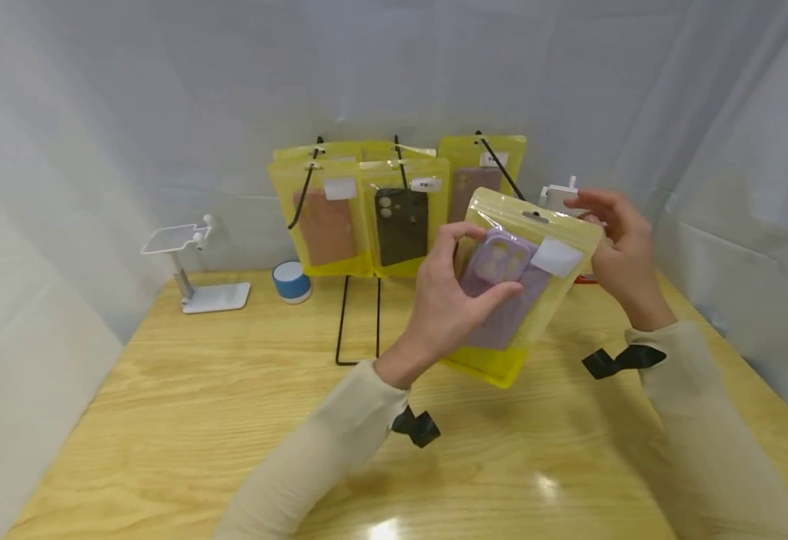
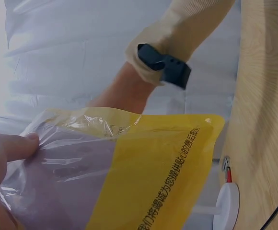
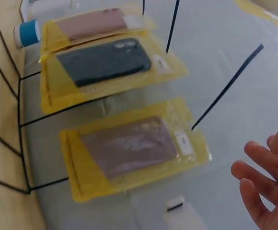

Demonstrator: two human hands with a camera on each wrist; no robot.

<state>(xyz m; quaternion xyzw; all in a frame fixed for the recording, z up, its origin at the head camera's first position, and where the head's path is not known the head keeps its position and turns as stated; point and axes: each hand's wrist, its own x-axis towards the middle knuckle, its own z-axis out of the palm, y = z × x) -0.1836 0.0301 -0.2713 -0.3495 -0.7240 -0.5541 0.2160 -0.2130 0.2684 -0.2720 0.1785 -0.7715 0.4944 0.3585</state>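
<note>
My left hand [image 1: 444,296] holds a clear-and-yellow zip pouch [image 1: 495,366], thumb across its front. Inside the pouch is a purple phone case [image 1: 518,311] with a camera cutout, and a white label is stuck near the top. The pouch tilts in front of the rack's right side. In the left wrist view, printed characters run along the yellow band of the pouch [image 2: 153,177]. My right hand [image 1: 627,251] is beside the pouch's upper right edge. Its fingers [image 3: 259,165] are loosely bent, with nothing between them in the right wrist view.
Behind, a black wire rack [image 1: 338,330] carries several pouched phone cases on its hooks [image 3: 227,88], among them a pink case [image 1: 326,232] and a black case [image 1: 402,225]. Leftward stand a blue-and-white cylinder [image 1: 291,283] and a white folding stand [image 1: 215,297]. A white object [image 1: 559,196] is partly hidden.
</note>
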